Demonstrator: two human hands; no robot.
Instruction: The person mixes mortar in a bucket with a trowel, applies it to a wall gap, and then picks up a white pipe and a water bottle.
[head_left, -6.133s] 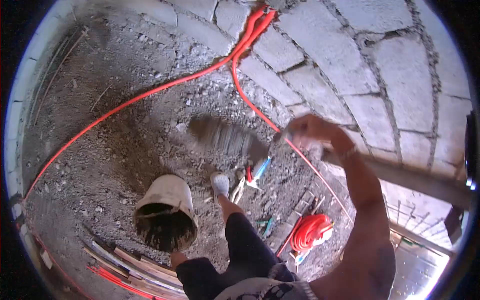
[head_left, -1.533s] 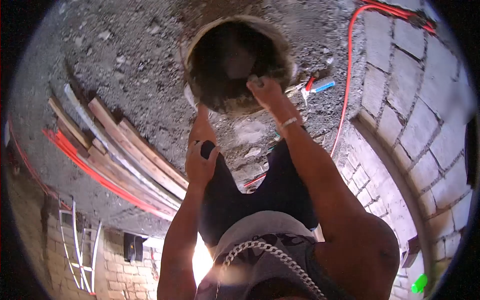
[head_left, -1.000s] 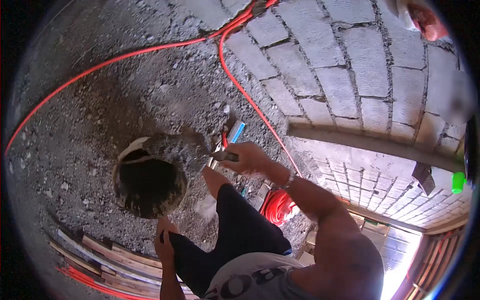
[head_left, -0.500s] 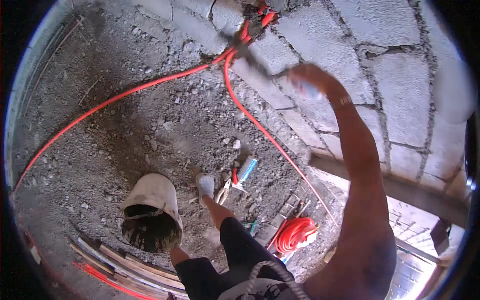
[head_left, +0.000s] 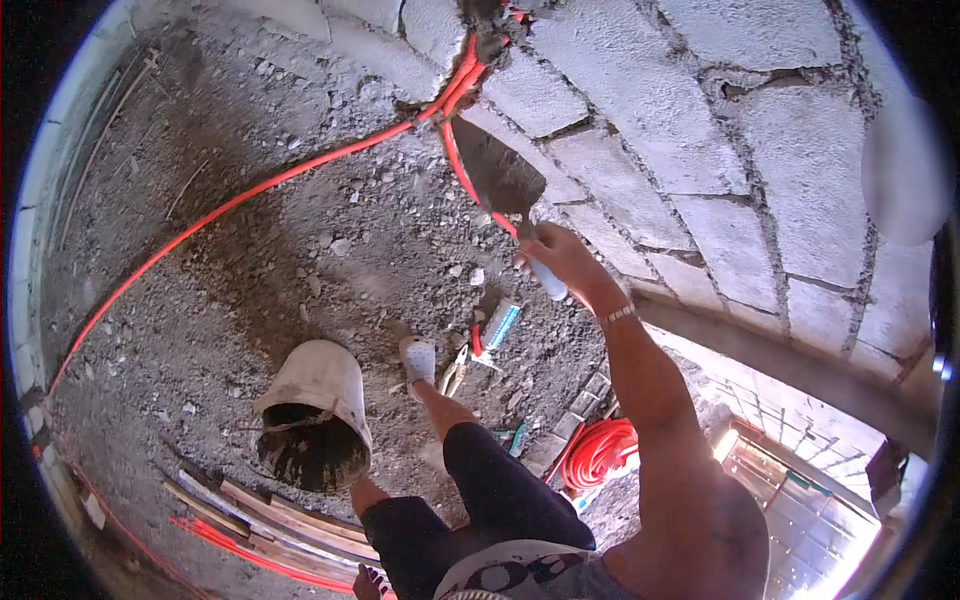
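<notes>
Fingers (head_left: 524, 260) of the right hand (head_left: 570, 265) are closed around the pale handle (head_left: 546, 277) of a trowel (head_left: 503, 172), right of the frame's center. Its broad, dark blade points up and left, overlapping red tubing (head_left: 300, 170) in the view, beside the block wall (head_left: 640, 110). A light bracelet (head_left: 620, 313) circles the wrist. Toward the top, the tubing runs up to a rough, dark gap (head_left: 488, 42) in the blocks; another stretch curves across to the left edge.

Below the hand, pliers (head_left: 455, 370) and a blue-and-white object (head_left: 502, 327) lie on stony ground (head_left: 300, 250), near a pale shoe (head_left: 418, 358). Farther down sits a coil of red tubing (head_left: 600, 453). At lower left of center stands a whitish bucket (head_left: 325, 378), its inside dark and smeared; boards (head_left: 290, 520) lie below it. Only part of the left hand (head_left: 368, 582) shows at the bottom edge; whether it grips anything cannot be told.
</notes>
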